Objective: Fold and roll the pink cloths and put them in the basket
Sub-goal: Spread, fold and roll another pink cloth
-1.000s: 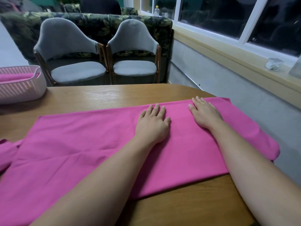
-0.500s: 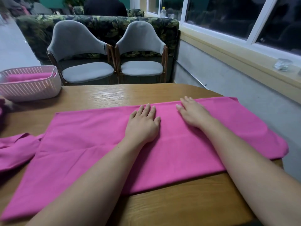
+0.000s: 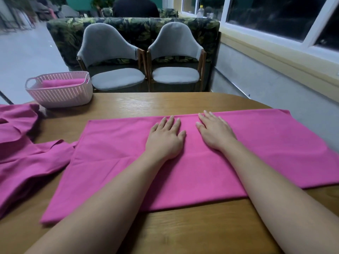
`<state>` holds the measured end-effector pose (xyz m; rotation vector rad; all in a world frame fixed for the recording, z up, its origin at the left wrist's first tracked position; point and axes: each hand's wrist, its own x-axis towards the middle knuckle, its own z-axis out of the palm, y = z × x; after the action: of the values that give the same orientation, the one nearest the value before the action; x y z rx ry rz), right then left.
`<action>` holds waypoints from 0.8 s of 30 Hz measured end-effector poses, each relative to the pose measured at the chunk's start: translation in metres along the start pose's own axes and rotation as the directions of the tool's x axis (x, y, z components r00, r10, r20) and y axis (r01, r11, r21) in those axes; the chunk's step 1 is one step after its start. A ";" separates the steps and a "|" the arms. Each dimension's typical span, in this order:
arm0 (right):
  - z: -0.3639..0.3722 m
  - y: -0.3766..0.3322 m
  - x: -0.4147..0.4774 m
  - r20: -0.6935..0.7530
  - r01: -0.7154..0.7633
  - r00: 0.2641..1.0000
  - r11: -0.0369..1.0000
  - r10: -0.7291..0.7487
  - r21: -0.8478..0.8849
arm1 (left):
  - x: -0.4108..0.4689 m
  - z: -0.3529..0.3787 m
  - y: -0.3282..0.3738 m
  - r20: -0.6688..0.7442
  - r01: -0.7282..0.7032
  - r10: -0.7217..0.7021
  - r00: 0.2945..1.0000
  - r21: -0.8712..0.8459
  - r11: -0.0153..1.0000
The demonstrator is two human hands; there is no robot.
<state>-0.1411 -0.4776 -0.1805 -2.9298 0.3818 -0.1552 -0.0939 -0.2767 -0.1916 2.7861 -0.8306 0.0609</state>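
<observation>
Pink basket (image 3: 60, 94) upper left holds a rolled pink cloth (image 3: 63, 82). Folded pink cloth (image 3: 183, 173) lies flat mid-frame on the table (image 3: 165, 103). Left hand (image 3: 166, 139) and right hand (image 3: 215, 132) press it, fingers straight, gripping nothing.

A folded cloth (image 3: 201, 162) lay mid-desk (image 3: 165, 103); the basket (image 3: 60, 94) stood behind-left, with loose cloths (image 3: 22, 153) at left.
</observation>
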 end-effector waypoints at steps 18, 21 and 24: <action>-0.002 0.002 0.001 0.001 0.006 1.000 1.000 -0.006 -0.019 | -0.041 -0.038 -0.127 0.008 0.155 -0.155 0.988 0.065 0.986; -0.002 0.002 0.001 -0.003 0.008 1.000 1.000 -0.008 -0.023 | -0.048 -0.044 -0.146 0.007 0.187 -0.188 0.982 0.075 0.979; -0.002 0.002 0.001 -0.003 0.009 1.000 1.000 -0.009 -0.021 | -0.053 -0.048 -0.163 0.000 0.214 -0.215 0.977 0.086 0.973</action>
<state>-0.1408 -0.4804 -0.1794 -2.9524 0.3731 -0.1579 -0.0485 -0.1047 -0.1847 2.9404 -0.5352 0.0464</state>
